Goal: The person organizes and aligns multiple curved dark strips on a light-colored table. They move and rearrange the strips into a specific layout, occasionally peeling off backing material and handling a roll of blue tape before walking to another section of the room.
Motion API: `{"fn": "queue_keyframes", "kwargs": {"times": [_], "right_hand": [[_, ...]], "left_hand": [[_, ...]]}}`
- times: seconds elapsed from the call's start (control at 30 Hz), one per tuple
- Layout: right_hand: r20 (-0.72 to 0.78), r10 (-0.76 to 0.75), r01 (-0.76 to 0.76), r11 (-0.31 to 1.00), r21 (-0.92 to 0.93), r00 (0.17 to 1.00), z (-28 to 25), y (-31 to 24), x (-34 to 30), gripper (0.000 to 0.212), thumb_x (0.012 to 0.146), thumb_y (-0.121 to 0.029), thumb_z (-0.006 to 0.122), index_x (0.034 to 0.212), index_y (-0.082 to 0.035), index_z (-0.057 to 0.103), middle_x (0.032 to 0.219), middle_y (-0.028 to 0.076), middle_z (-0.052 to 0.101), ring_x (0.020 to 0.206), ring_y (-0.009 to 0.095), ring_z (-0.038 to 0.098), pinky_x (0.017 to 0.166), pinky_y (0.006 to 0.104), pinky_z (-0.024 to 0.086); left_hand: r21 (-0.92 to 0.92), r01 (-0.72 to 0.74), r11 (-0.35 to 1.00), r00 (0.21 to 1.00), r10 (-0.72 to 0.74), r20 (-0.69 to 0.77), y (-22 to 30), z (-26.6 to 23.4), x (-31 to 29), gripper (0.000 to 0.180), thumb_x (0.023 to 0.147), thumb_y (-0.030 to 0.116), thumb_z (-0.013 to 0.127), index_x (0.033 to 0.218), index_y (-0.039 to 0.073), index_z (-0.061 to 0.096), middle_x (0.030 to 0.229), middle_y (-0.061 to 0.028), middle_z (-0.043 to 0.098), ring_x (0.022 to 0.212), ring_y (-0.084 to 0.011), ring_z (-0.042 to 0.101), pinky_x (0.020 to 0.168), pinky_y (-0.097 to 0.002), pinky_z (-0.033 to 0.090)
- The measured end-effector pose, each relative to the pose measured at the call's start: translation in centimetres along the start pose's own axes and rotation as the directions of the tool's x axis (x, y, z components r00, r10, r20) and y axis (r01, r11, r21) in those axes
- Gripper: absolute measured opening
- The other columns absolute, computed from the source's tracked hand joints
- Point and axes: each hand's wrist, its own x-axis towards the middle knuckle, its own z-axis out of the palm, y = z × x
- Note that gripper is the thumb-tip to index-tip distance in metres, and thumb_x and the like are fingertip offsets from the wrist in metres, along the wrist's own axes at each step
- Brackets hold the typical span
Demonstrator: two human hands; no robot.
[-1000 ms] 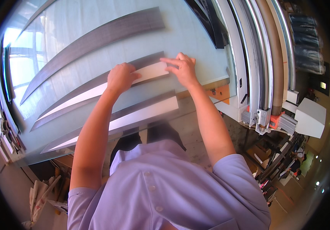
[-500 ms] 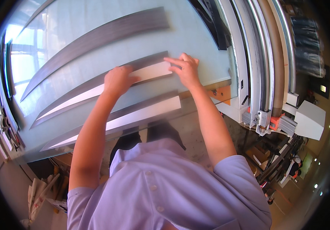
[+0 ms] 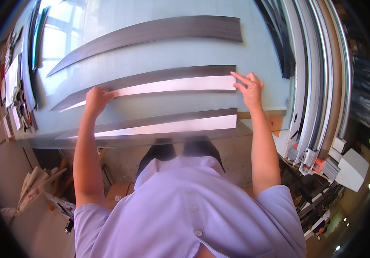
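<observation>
On the pale glass-topped table [image 3: 172, 56] lies a dark grey tapered strip [image 3: 172, 71], with a narrower white tapered strip [image 3: 180, 84] on top of it. My left hand [image 3: 98, 101] rests over the narrow part of both, thumb stretched along the lower edge, the other fingers bent and partly hidden. At the wide end, my right hand [image 3: 253, 88] has its index finger on the white strip's upper corner and its thumb near the lower corner, held apart. Closer to me lies a second dark strip [image 3: 185, 115] carrying another white strip [image 3: 185, 124].
A bare dark curved strip [image 3: 172, 29] lies farther back. Long black strips [image 3: 279, 38] lie at the far right, beside metal rails and rollers [image 3: 318, 77]. Scissors and other tools [image 3: 19, 96] are along the left edge. Rolled material [image 3: 38, 185] stands below on the left.
My left hand has moved left along the white strip, from its middle toward the narrow end. My right hand stays at the wide end. The whole view has turned and shifted.
</observation>
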Motion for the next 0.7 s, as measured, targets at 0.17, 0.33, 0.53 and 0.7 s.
{"fn": "queue_keyframes", "kwargs": {"times": [0.17, 0.33, 0.53, 0.7], "right_hand": [[0.017, 0.016, -0.016, 1.000, 0.008, 1.000, -0.1, -0.1, -0.1, 0.042, 0.075, -0.019, 0.083, 0.116, -0.030, 0.079, 0.077, -0.001, 0.037, 0.077, 0.015, 0.046, 0.083, 0.0322, 0.029], [0.015, 0.032, -0.032, 0.999, -0.009, 0.999, 0.0, -0.5, -0.1, 0.042, 0.076, -0.018, 0.083, 0.116, -0.030, 0.079, 0.078, -0.001, 0.035, 0.076, 0.014, 0.044, 0.083, 0.0315, 0.029], [0.012, 0.028, -0.027, 0.998, -0.050, 1.000, -0.1, -0.7, -0.1, 0.044, 0.076, -0.017, 0.083, 0.117, -0.031, 0.078, 0.078, -0.001, 0.036, 0.077, 0.015, 0.045, 0.084, 0.0328, 0.030], [-0.078, -0.011, -0.017, 0.937, -0.349, 0.997, 0.4, -3.6, 1.3, 0.039, 0.077, -0.012, 0.080, 0.113, -0.027, 0.078, 0.089, 0.002, 0.050, 0.091, 0.021, 0.052, 0.089, 0.0390, 0.033]], "left_hand": [[-0.001, 0.045, 0.999, 0.999, -0.045, 0.010, 1.1, -0.5, -0.2, 0.031, 0.081, 0.034, 0.076, 0.074, 0.004, 0.074, 0.062, -0.0093, 0.067, 0.059, -0.0242, 0.065, 0.062, -0.0376, 0.051], [-0.002, 0.049, 0.999, 0.999, -0.049, 0.016, 1.4, -0.7, -0.2, 0.030, 0.080, 0.034, 0.076, 0.074, 0.004, 0.074, 0.063, -0.0094, 0.067, 0.059, -0.0247, 0.065, 0.063, -0.0375, 0.051], [0.016, 0.037, 0.999, 0.999, -0.037, 0.000, 1.6, -0.5, 0.0, 0.031, 0.080, 0.033, 0.077, 0.071, 0.004, 0.073, 0.060, -0.0095, 0.066, 0.059, -0.0249, 0.065, 0.063, -0.0374, 0.051], [0.043, 0.071, 0.997, 0.997, -0.071, -0.007, 1.8, 0.3, -0.3, 0.033, 0.081, 0.033, 0.079, 0.071, 0.003, 0.071, 0.059, -0.0091, 0.066, 0.056, -0.0238, 0.063, 0.060, -0.0374, 0.050]]}}
